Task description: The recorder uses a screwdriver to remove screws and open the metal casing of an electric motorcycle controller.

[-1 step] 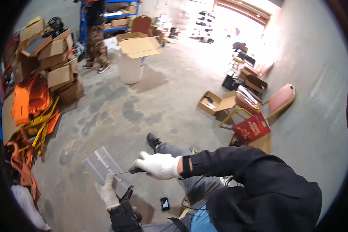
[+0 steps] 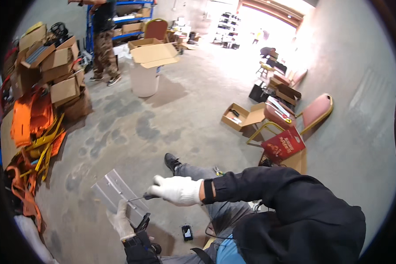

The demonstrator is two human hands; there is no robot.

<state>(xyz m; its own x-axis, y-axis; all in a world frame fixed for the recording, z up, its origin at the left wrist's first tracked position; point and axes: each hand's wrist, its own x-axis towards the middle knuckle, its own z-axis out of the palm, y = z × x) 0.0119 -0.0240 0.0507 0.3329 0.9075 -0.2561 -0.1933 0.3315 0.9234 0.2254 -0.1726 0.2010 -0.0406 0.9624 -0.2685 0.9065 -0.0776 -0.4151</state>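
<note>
A long grey metal plate [image 2: 112,188] with ridges lies on the concrete floor in front of me. My left hand [image 2: 120,222], in a white glove, grips its near edge. My right hand [image 2: 175,190], also gloved in white, is closed on a thin screwdriver [image 2: 138,198] whose tip points left onto the plate. My black-sleeved right arm reaches in from the lower right. My leg and black shoe [image 2: 171,161] stretch out just behind the hands.
A small black device [image 2: 187,232] and pliers [image 2: 218,170] lie on the floor near me. Stacked cardboard boxes [image 2: 59,70] and orange straps [image 2: 28,119] fill the left. A person [image 2: 103,39] stands far left by a white bin [image 2: 144,80]. A red-seated chair [image 2: 314,113], open box [image 2: 238,117] and red box [image 2: 284,145] stand on the right.
</note>
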